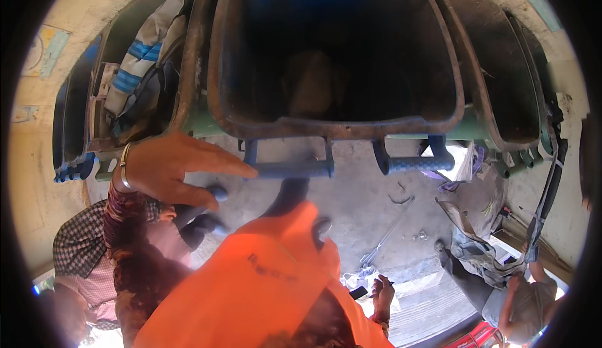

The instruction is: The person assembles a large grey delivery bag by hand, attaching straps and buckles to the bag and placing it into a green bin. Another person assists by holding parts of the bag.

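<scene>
Marking: across the orange vest [251, 285] runs a dark print, too smeared to make out.
Floor: grey concrete [357, 203], scuffed and dusty, with a long thin metal tool [384, 241] lying on it.
Room: cream walls [37, 185] curve round both sides, a teal panel [542, 6] high on the right one.
Bins: a row along the top; the big middle bin [338, 128] gapes open right ahead, blue on its inner wall, a dim pale lump deep inside.
Neighbour bin: the one on the left [182, 106] holds a pale cloth with blue stripes [139, 59].
Co-workers: one in checked cloth [81, 238] at lower left, another [523, 301] at lower right beside crumpled grey material [483, 254].
Left hand: here it is [172, 169], bracelet at the wrist, fingers extended and thumb spread, index tip right at the blue handle [288, 170] on the middle bin's near side; contact can't be told.
Right hand: low, by the vest [382, 294], fingers curled beside a slim dark thing [391, 283]; whether they grip it, can't tell.
</scene>
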A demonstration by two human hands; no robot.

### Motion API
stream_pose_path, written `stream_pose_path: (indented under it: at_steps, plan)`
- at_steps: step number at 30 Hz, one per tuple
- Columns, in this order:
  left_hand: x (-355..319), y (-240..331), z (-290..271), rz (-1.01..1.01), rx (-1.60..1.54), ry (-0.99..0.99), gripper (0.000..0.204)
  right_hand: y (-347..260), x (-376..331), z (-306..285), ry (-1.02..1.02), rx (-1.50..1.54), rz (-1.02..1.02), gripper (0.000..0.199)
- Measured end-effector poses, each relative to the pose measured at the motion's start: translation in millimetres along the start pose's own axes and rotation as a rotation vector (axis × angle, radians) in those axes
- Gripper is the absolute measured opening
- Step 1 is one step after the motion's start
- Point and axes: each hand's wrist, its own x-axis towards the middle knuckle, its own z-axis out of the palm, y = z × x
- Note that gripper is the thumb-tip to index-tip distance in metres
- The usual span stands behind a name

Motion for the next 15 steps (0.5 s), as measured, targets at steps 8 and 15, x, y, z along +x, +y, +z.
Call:
stream_pose_path:
  at_steps: [8,15]
  plan:
    - [44,-63,-56,0.164,-0.384,-0.185,0.069,-89,-36,89,-0.108,-0.204,0.108,0.027]
    - [78,-50,-69,0.162,-0.282,-0.220,0.069,-83,-15,71,0.021,-0.059,0.194,0.027]
